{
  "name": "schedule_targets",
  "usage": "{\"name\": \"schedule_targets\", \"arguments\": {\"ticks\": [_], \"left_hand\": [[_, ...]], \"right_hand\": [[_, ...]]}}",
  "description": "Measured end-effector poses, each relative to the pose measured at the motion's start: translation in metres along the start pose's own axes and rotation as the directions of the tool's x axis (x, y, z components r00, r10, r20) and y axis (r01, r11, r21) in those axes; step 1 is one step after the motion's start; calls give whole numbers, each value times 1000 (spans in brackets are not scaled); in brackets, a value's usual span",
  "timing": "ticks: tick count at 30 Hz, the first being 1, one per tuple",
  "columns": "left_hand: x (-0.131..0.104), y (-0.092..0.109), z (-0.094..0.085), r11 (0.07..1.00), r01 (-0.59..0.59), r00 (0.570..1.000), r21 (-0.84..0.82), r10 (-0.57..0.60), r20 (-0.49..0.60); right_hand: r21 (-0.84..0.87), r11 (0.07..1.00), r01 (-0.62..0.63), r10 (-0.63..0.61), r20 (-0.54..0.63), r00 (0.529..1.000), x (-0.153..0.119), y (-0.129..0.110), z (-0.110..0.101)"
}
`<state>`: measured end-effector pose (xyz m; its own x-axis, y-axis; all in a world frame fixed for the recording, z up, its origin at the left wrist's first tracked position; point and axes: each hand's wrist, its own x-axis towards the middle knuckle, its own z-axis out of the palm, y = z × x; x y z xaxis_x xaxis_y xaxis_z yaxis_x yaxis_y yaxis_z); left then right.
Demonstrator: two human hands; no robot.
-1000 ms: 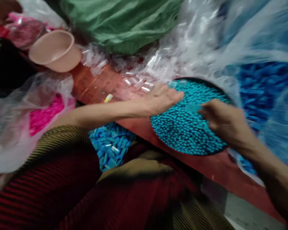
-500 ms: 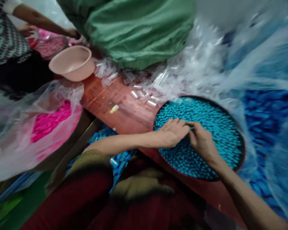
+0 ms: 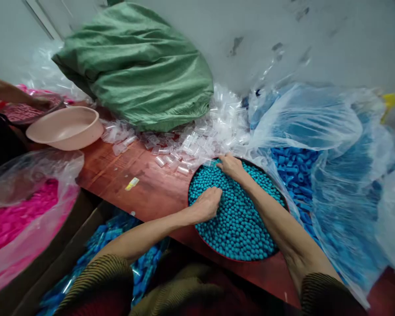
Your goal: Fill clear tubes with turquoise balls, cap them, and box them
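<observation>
A round basin [image 3: 193, 219] full of small blue-green balls [image 3: 240, 232] stands on the reddish wooden surface [image 3: 154, 193]. Over its left part is my left hand [image 3: 206, 204], its fingers curled closed; whatever they may hold is hidden. My right hand [image 3: 231, 166] reaches to the basin's far rim, fingers bent and pressed together beside the clear plastic pieces [image 3: 197, 145]. Something clear seems to be at its fingertips, too small to make out. The two hands are apart.
A green sack [image 3: 145, 70] lies behind the clear pieces. Blue caps [image 3: 294, 171] under plastic film are at the right. An empty pink basin [image 3: 69, 129], a bag of pink pieces [image 3: 29, 215] and another person's arm [image 3: 9, 92] are at the left. Blue pieces [image 3: 102, 245] lie below.
The view has shifted and shows more wall. My hands, together over the balls before, have separated: the right has moved to the basin's far rim, the left stays over the balls.
</observation>
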<state>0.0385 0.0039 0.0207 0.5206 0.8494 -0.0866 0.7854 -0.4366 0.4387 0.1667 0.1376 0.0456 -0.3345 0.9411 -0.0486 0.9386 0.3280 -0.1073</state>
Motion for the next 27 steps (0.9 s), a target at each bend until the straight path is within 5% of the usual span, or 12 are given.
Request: {"name": "schedule_targets", "arguments": {"ticks": [4,8,11,16,19,22,27], "left_hand": [[1,-8,-4,983,15,991,-181,-39,-128],[7,-14,-4,964,78,979,-256,-122,-162],[9,-13,-2,965,91,984,-245,-124,-124],[8,-8,-7,970,76,979,-230,-117,-168],[13,-4,-13,964,85,976,-254,-132,-175],[23,1,-17,922,72,976,-379,-144,-165],[32,12,-22,680,-24,979,-733,-132,-154]], "right_hand": [[81,990,113,-105,-96,990,-21,28,15],[158,978,137,-114,-143,983,-49,46,6],[180,983,42,-10,-170,985,-41,40,-3],[153,988,-36,27,60,998,-9,27,0],[297,955,14,-11,-11,1000,-13,35,7],[639,768,40,78,-156,985,-38,42,11],[974,227,-10,162,-28,986,-81,25,18]]}}
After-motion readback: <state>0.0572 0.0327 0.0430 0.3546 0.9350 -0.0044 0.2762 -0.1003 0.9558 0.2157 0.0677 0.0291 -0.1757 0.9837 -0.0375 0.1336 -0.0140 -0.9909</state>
